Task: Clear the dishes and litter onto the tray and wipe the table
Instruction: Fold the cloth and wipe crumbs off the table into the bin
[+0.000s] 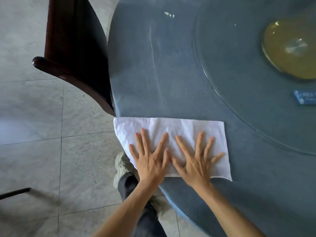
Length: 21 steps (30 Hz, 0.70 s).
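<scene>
A white rectangular cloth (171, 144) lies flat at the near rim of the round blue-grey table (188, 82), its left end reaching just over that rim. Both hands press down on it, side by side: the left hand (150, 161) and the right hand (196, 163), each with its 5 fingers spread wide and flat, gripping nothing, thumbs almost touching near the middle of the cloth.

The step in hand looks like the wiping itself. To do it well, keep the palms flat so the whole cloth bears on the top, push away from the rim in 1 broad, even stroke, and overlap each pass. Pale streaks (153, 53) run across the table beyond the cloth, and a few small white crumbs (169, 14) lie far beyond it; those patches seem to need attention. Gather crumbs toward the rim instead of scattering them.

Right of the cloth, a clear glass turntable (256, 100) sits on the table, with a yellowish round disc (289, 48) under or on it; which, I cannot tell. A small blue card (305, 100) lies nearer. No tray or dishes are in view. Left of the cloth, a dark wooden chair (71, 48) stands against the rim on a pale tiled floor (42, 151), so strokes toward it have little room.
</scene>
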### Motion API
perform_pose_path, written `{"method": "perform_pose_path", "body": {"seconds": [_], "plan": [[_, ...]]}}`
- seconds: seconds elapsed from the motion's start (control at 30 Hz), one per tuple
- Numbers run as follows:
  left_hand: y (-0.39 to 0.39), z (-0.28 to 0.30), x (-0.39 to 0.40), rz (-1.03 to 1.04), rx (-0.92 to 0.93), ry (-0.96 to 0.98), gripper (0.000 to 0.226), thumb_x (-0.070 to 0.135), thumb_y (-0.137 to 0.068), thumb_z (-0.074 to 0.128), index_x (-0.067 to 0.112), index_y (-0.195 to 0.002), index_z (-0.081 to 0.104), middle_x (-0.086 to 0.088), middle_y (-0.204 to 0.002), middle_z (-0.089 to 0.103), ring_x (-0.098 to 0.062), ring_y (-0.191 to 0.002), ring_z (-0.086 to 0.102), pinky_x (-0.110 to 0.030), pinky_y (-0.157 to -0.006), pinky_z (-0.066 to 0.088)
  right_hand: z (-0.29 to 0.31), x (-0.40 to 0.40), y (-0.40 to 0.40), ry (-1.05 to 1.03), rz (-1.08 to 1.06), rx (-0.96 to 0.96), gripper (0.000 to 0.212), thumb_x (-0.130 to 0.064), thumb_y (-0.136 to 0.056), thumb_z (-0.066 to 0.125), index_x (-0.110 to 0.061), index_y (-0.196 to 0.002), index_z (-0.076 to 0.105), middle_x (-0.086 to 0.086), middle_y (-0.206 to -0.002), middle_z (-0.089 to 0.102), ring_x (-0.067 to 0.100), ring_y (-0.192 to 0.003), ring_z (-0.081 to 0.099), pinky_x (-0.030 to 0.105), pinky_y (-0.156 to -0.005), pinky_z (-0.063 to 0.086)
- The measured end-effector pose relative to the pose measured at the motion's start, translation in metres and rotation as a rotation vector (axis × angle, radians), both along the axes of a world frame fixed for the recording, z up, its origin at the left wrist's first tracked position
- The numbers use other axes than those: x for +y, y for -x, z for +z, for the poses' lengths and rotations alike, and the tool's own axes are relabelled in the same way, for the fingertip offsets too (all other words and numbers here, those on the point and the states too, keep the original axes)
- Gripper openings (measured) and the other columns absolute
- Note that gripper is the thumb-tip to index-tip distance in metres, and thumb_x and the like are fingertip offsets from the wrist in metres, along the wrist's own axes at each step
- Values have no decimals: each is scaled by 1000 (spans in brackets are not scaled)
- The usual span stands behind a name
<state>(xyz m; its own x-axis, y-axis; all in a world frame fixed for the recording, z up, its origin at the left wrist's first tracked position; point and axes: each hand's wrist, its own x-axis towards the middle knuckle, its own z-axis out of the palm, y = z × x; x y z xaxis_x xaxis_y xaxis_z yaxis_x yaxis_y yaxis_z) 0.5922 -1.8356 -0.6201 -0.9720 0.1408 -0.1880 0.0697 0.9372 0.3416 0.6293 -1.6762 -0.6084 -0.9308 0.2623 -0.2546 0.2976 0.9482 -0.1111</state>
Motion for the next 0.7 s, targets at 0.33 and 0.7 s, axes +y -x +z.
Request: {"method": "perform_pose_path", "body": {"seconds": [0.33, 0.7], "plan": [[78, -1, 4, 79, 61, -27, 57, 53, -100, 42, 56, -153, 22, -14, -170, -5, -32, -156, -11, -57, -123, -3, -13, -23, 88, -16, -84, 91, 66, -77, -92, 33, -58, -155, 27, 24, -171, -1, 59, -152, -9, 92, -99, 0], [358, -5, -2, 27, 91, 9, 54, 58, -100, 26, 60, -153, 13, -13, -170, -7, -31, -156, -10, -51, -123, -3, -15, -33, 356, 33, -181, 102, 67, -79, -87, 12, -68, -153, 8, 16, -171, -19, 54, -151, -22, 91, -100, -7]]}}
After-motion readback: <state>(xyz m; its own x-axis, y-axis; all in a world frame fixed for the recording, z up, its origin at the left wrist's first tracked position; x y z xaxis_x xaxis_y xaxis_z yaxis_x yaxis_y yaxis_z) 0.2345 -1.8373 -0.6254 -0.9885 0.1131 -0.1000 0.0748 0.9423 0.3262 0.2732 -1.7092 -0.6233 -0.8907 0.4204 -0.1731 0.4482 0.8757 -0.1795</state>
